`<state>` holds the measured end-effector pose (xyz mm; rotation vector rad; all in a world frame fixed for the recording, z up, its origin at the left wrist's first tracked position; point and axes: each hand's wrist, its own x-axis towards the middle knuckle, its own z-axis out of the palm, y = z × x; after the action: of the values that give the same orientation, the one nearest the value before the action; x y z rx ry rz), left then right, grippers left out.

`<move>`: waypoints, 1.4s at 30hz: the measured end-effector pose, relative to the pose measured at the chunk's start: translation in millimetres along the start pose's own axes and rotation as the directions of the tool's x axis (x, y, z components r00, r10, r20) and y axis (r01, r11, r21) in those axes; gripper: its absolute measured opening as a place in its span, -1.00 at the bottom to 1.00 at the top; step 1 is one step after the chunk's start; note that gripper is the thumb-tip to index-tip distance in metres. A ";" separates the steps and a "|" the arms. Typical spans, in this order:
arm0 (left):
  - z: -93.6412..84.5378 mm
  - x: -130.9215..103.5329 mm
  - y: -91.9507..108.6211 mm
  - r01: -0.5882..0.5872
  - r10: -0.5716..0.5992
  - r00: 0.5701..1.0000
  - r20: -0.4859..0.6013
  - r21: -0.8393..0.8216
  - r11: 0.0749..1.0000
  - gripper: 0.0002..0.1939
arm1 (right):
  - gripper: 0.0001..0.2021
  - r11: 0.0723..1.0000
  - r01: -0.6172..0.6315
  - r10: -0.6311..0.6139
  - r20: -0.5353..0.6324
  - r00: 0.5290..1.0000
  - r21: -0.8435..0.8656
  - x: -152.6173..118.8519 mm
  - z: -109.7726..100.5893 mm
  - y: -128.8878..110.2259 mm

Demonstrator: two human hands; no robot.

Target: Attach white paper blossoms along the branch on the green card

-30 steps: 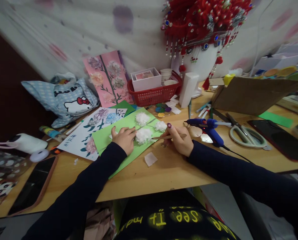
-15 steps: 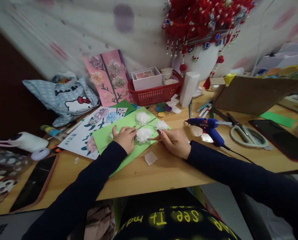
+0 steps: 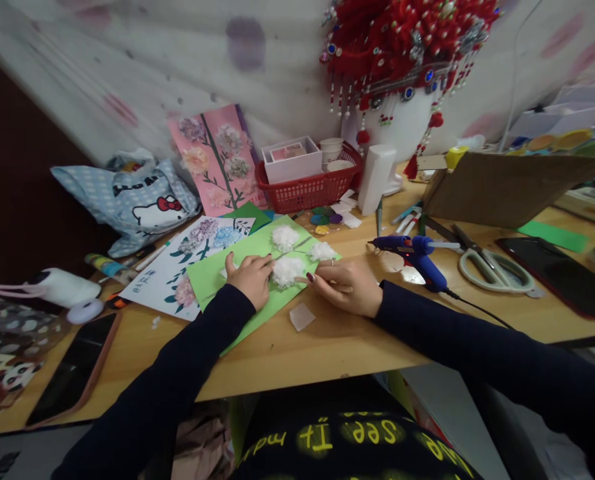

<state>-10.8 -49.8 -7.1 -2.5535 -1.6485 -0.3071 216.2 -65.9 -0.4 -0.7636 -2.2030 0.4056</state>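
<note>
A light green card (image 3: 247, 327) lies tilted on the table, with three fluffy white paper flowers on it: a large flower (image 3: 288, 271), one behind it (image 3: 284, 237) and one to the right (image 3: 321, 251). My left hand (image 3: 252, 279) rests flat on the card, fingers stretched out, their tips beside the large flower. A thin wooden stick (image 3: 301, 280) is pinched in my right hand (image 3: 344, 287), its tip at the large flower's right edge. Just below, a small square of white paper (image 3: 302, 317) lies on the wood.
A blue glue gun (image 3: 417, 257) lies right of my right hand, with scissors (image 3: 492, 263) and a phone (image 3: 562, 270) beyond. At the back stands a red basket (image 3: 307, 193). A flower-decorated white sheet (image 3: 152, 290) and another phone (image 3: 74, 370) are on the left.
My right hand's fingers have shifted their hold on the stick, with the index finger now reaching lower toward the large flower. My left hand stays on the card. The view has shifted slightly.
</note>
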 end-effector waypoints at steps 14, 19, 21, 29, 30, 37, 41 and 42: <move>-0.7 1.0 -1.0 0.017 -0.017 1.000 0.004 -0.009 1.000 -0.63 | -0.54 0.993 -0.075 0.093 -0.198 0.976 0.095 -5.4 -9.7 -2.4; -24.0 -2.4 6.8 -0.023 -0.008 0.981 -0.193 -0.154 0.988 -0.84 | -0.43 0.952 -0.074 0.162 -0.283 0.945 0.296 -13.5 -9.0 0.9; -33.7 -8.3 15.9 -0.114 0.074 0.984 -0.164 -0.249 0.962 -0.74 | -0.42 0.912 -0.101 0.226 -0.283 0.932 0.397 -15.8 -9.4 1.8; -27.4 -23.6 36.9 -0.057 0.165 0.959 0.231 -0.411 0.910 -0.89 | -0.44 0.872 -0.083 0.254 -0.302 0.919 0.482 -18.6 -11.4 -1.0; -26.4 -21.9 35.2 -0.052 0.161 0.962 0.223 -0.426 0.903 -0.91 | -0.45 0.886 -0.059 0.225 -0.316 0.921 0.460 -19.5 -10.8 -1.3; -17.8 -9.8 21.5 0.039 0.000 0.994 0.108 -0.362 0.931 -0.91 | -0.55 0.959 0.197 -0.135 -0.283 0.950 0.204 -19.2 -3.9 -0.9; -11.5 -8.5 20.8 0.049 -0.021 0.997 0.080 -0.360 0.932 -0.88 | -0.64 0.976 0.218 -0.208 -0.206 0.956 0.027 -14.7 -0.8 -2.8; -10.8 -8.3 21.2 0.049 -0.023 0.997 0.077 -0.359 0.932 -0.88 | -0.64 0.978 0.210 -0.207 -0.188 0.960 -0.003 -13.9 -0.4 -3.6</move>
<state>3.9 -67.9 2.4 -2.8238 -1.8139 -0.5800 222.5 -77.4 -6.0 -0.5305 -2.0735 0.2359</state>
